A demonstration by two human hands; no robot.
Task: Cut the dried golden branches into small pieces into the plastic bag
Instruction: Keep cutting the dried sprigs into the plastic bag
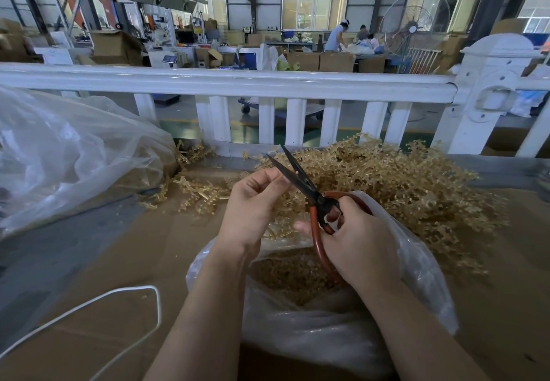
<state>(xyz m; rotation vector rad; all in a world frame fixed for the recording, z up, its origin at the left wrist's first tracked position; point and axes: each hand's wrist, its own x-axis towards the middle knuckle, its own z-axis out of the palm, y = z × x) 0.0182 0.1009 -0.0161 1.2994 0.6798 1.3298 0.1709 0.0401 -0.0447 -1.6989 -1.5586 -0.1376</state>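
My right hand [357, 240] grips the red handles of black-bladed scissors [297, 178], whose blades are parted and point up and away. My left hand [253, 202] pinches a golden branch [285, 202] just left of the blades, fingers curled. Both hands hover over an open clear plastic bag [312, 330] holding several small golden cut pieces [294, 273]. A big heap of dried golden branches [401, 184] lies behind and to the right of the bag on the brown cardboard surface [125, 261].
A large crumpled clear plastic bag [65, 154] sits at the left. Loose golden sprigs [196, 190] lie between it and my hands. A white cord [119, 297] loops at the lower left. A white railing [268, 88] runs behind the work surface.
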